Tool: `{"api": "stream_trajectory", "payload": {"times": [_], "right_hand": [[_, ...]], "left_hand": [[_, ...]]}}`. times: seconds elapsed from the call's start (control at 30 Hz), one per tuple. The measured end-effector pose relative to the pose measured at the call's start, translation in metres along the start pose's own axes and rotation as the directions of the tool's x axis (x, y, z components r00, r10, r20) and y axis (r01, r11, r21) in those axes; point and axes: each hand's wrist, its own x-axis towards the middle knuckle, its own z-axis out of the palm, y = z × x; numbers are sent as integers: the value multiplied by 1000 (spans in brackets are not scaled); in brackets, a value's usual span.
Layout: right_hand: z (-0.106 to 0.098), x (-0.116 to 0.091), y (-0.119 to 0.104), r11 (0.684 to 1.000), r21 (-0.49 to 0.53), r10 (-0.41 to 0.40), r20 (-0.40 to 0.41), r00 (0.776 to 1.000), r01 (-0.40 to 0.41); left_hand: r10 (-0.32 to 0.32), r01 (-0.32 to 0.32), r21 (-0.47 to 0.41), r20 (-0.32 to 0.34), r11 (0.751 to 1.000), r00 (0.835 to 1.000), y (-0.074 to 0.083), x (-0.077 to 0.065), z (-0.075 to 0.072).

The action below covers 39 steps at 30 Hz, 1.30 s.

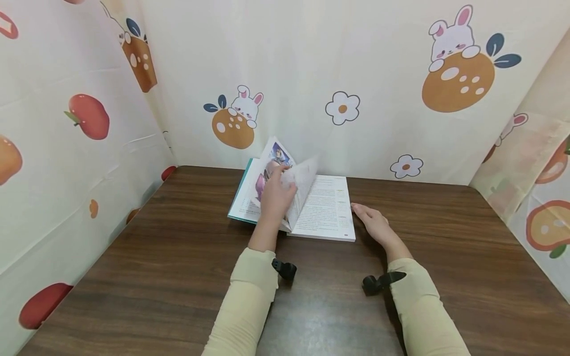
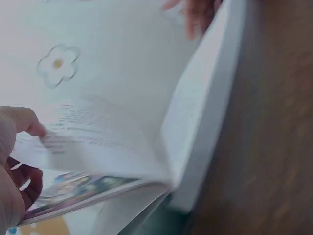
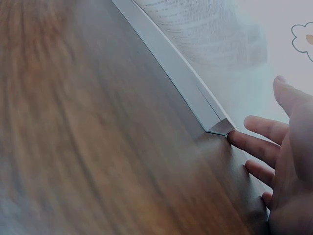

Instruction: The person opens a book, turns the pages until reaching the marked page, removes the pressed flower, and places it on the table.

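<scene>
A thick book [image 1: 327,207] with a teal cover lies spread on the table, its right side a page of printed text. Several leaves stand raised near the middle, among them a text page [image 2: 98,132] and a page with a colourful picture [image 1: 279,154]. My left hand [image 1: 276,195] grips raised leaves, the thumb on the text page and the fingers curled by the picture page's outer edge. At the right side of the book, my right hand [image 3: 293,152] has its fingers extended, with a fingertip right at the corner of the page block [image 3: 190,93].
The dark brown wooden table [image 1: 156,277] extends around the book. Behind it hangs a pale curtain [image 1: 294,59] printed with rabbits, fruit and flowers, close to the book's far edge. Black straps with small devices [image 1: 285,269] sit on both sleeved wrists.
</scene>
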Motion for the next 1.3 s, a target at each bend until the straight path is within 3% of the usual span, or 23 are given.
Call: {"api": "stream_trajectory", "payload": {"times": [0.1, 0.2, 0.33, 0.43, 0.5, 0.67, 0.93, 1.03, 1.17, 1.23, 1.3], "right_hand": [[1, 2, 2, 1000, -19, -14, -3, 1000, 14], [1, 3, 5, 998, -48, -40, 6, 999, 41], [2, 5, 8, 992, -99, -72, 32, 997, 75], [3, 5, 9, 990, -115, -81, 39, 996, 85], [4, 5, 8, 989, -116, -92, 39, 995, 96], [4, 4, 7, 987, -118, -105, 38, 994, 109], [4, 3, 5, 988, -110, -102, 37, 994, 105], [4, 3, 4, 990, -104, -96, 37, 995, 99], [5, 4, 4, 989, -109, -94, 42, 995, 99], [5, 4, 4, 989, -112, -97, 44, 994, 101], [5, 4, 5, 989, -111, -92, 45, 995, 97]], "left_hand": [[-71, 69, -82, -21, 994, 997, -10, 5, -13], [-99, 93, -140, -32, 986, 995, -21, 9, -24], [-131, 125, -142, -34, 982, 991, -32, 12, -40], [-199, 199, -104, 9, 974, 980, -42, 13, -52], [-259, 262, -59, 60, 963, 964, -50, 14, -59], [-381, 376, 65, 213, 924, 900, -72, 15, -72], [-448, 390, 224, 355, 893, 821, -92, 12, -72], [-462, 375, 282, 379, 883, 802, -97, 9, -66], [-460, 332, 362, 363, 871, 810, -100, 6, -58], [-454, 311, 400, 336, 862, 825, -99, 5, -53], [-434, 282, 443, 291, 851, 852, -97, 4, -49]]}}
